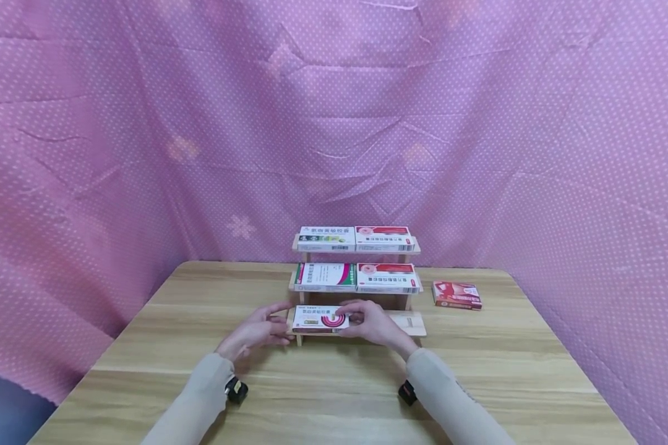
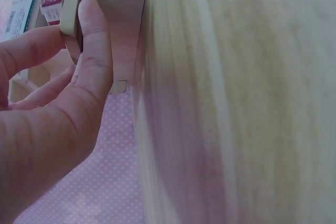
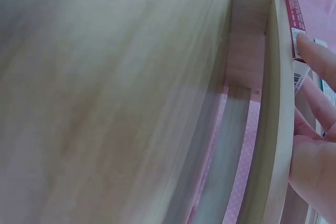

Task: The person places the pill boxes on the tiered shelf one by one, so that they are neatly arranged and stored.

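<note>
A three-tier wooden stand [image 1: 413,322] is at the middle of the table. On its lowest tier, at the left, lies a white medicine box [image 1: 310,315] with pink rings and a dark red side. My right hand [image 1: 376,325] holds this box by its right end, thumb at the front edge and fingers over the top. At the stand's left end, my left hand [image 1: 258,329] pinches the lowest board; the left wrist view shows the thumb [image 2: 94,35] under the board edge and the other fingers behind it.
Two medicine boxes lie on the middle tier, a green-and-white one [image 1: 325,275] and a red-and-white one [image 1: 386,277]. The top tier bears a white box [image 1: 326,237] and another red-and-white box [image 1: 384,237]. A red box [image 1: 457,295] lies on the table, right of the stand. Behind hangs a pink dotted cloth [image 1: 345,123].
</note>
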`<state>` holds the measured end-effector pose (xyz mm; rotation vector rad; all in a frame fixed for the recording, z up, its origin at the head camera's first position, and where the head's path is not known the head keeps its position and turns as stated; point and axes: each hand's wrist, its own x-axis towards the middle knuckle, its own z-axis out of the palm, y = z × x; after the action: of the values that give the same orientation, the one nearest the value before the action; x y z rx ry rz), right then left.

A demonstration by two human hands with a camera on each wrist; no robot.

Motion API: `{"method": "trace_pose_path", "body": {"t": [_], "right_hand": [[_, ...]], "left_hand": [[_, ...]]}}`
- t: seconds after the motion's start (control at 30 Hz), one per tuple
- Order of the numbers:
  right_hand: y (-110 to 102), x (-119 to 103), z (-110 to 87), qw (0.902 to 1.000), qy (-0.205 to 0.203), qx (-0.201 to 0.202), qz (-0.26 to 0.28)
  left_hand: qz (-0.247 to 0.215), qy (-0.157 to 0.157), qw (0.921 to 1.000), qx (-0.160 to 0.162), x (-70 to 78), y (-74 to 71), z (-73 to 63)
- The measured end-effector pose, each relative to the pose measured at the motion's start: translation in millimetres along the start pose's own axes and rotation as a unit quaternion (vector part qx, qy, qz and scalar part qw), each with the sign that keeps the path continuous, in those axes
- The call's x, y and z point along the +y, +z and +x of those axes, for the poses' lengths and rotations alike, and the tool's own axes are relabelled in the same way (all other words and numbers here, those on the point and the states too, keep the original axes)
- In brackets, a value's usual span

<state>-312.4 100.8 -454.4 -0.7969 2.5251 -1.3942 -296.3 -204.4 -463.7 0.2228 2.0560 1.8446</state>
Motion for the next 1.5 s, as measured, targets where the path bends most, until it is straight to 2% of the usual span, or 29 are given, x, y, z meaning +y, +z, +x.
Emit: {"method": "trace_pose_path", "body": {"t": [0.37,0.7,1.1,1.5], "right_hand": [[3.4,1.5,2.1,0.9997,0.015,0.015,-0.009],[1.9,-5.6,4.4,0.9992,0.009,0.016,-0.035],[3.2,-3.8,2.3,0.9991,0.009,0.02,-0.038],[-6.9,4.4,-8.5,0.9996,0.023,0.006,0.014]], "left_hand": [[0.01,0.003,0.9999,-0.006,-0.7,-2.7,-0.5],[0.012,-0.006,0.9999,0.003,-0.5,-4.1,1.1],[0.01,-0.011,0.9999,0.002,-0.8,-4.6,1.0],[0.002,-0.013,0.9999,0.001,-3.7,-3.2,2.4]]}}
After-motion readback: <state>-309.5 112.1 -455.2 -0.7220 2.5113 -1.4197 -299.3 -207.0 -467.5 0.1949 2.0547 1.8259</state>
